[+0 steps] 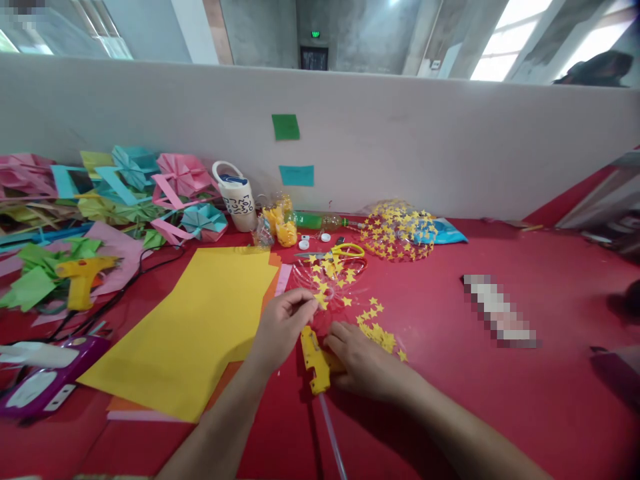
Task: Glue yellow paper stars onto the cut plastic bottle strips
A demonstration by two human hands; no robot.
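My left hand pinches a small yellow paper star between thumb and fingertips. My right hand is wrapped around the handle of a yellow glue gun, whose nozzle points up close below the left fingertips. A clear glue stick juts from the gun's back end. Just beyond my hands, a clear plastic piece with curved strips lies on the red table, with several yellow stars on it. A pile of loose stars sits right of my right hand.
Yellow paper sheets lie at left, near a second glue gun with a cord and a purple device. Scissors, a star-covered clear dome and a white tumbler stand farther back. Folded paper crafts fill the back left.
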